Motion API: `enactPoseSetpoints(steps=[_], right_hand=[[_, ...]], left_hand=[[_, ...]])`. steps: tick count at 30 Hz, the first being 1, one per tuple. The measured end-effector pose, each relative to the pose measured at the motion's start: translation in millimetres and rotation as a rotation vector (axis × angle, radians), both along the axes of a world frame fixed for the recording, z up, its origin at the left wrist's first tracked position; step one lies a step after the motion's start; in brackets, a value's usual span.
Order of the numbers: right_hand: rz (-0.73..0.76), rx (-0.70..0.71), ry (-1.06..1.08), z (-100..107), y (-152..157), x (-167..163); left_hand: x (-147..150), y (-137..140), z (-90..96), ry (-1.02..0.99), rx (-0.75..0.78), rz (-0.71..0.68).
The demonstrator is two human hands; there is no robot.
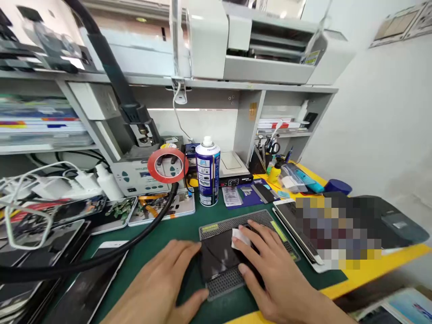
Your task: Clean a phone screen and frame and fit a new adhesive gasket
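Note:
A dark, glossy phone screen (218,258) lies on a grey perforated mat (222,285) on the green work surface. My left hand (162,274) braces the screen's left end, fingertips at its upper corner and thumb at the lower one. Pressed to the glass under the fingers of my right hand (270,261) is a small white wipe (240,237). Pale streaks show on the glass beside it. The right hand covers the screen's right end.
A blue spray can (207,173) and a red tape roll (151,166) stand behind the mat. A thick black hose (148,234) curves across the left side. Phones (89,283) lie left, and another stack of phones (300,234) lies right. Shelving (249,121) rises behind.

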State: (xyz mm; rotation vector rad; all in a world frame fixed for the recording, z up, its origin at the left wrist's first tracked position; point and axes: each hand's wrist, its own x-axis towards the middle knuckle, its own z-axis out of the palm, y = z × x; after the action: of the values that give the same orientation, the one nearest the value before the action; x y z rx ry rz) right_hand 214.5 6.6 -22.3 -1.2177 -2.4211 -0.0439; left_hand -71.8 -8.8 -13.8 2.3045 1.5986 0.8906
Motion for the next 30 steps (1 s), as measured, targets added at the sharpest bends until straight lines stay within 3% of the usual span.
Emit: enactPoseSetpoints(steps=[2, 5, 11, 21, 24, 30], right_hand=[[-0.005, -0.019, -0.084, -0.3, -1.4, -0.1], [-0.002, -0.013, -0.173, 1.5, -4.0, 0.0], [0.004, -0.056, -0.241, 4.3, -12.3, -10.8], [0.174, -0.198, -0.149, 9.2, -28.2, -64.4], [0.125, -0.144, -0.192, 7.4, -29.6, -49.9], [-0.127, 0.019, -0.304, -3.1, -31.6, 0.8]], left_hand=[[9.0, 16.3, 12.9, 0.22, -0.166, -0.164], [18.0, 24.4, 27.2, 0.333, -0.216, -0.204], [21.0, 20.6, 35.6, 0.316, -0.23, -0.216], [5.6, 23.4, 22.4, 0.202, -0.192, -0.259], [2.9, 23.0, 18.8, 0.208, -0.166, -0.256], [2.2, 24.0, 9.8, 0.241, -0.161, -0.23]])
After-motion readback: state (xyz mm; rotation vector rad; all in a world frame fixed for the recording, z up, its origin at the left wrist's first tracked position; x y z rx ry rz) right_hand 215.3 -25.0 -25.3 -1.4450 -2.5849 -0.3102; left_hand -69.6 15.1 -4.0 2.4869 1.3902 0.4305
